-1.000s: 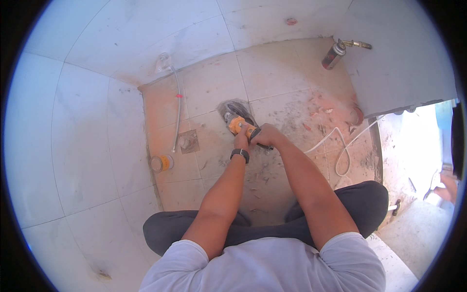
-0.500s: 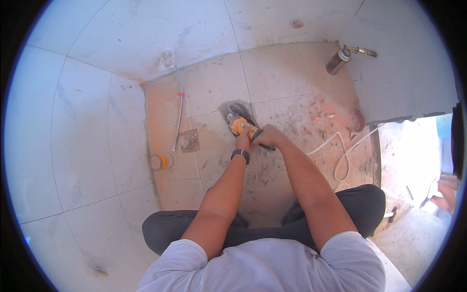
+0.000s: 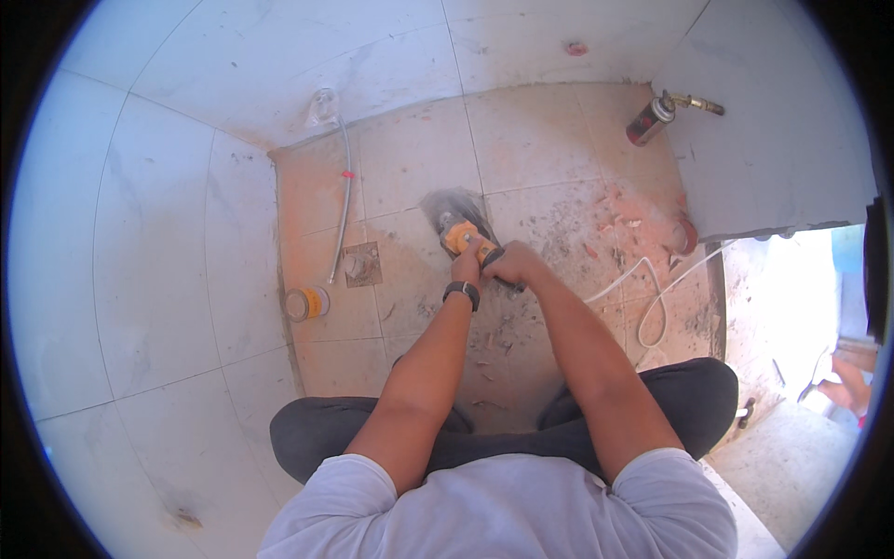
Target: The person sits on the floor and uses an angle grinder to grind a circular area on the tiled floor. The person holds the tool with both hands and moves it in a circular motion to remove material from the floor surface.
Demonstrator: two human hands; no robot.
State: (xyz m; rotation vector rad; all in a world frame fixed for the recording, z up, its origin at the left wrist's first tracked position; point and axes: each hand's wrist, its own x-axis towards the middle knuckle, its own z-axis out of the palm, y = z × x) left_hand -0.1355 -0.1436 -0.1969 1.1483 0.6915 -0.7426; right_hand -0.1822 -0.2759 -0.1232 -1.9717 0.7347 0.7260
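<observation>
Both my hands grip a yellow and black angle grinder (image 3: 458, 236) low over the tiled floor. My left hand (image 3: 467, 265), with a dark watch at its wrist, is closed around the front of the body. Behind it, my right hand (image 3: 514, 265) wraps the rear handle. The grinder's head sits at a dark, dusty hole (image 3: 453, 203) in the floor tiles; dust and blur hide the disc's edge. A white cord (image 3: 643, 279) lies looped on the floor to the right of my right forearm.
A yellow-labelled can (image 3: 307, 304) stands by the left wall, near a square floor drain (image 3: 362, 265). A grey hose (image 3: 345, 200) hangs from the far wall. At far right stands a gas torch canister (image 3: 650, 122). Reddish rubble (image 3: 619, 219) litters the floor; another person's limb (image 3: 849, 384) shows beyond the doorway.
The grinder stays at the hole with both hands on it, its head shifted only slightly. The dark dusty patch around it looks more blurred. The view has tilted a little.
</observation>
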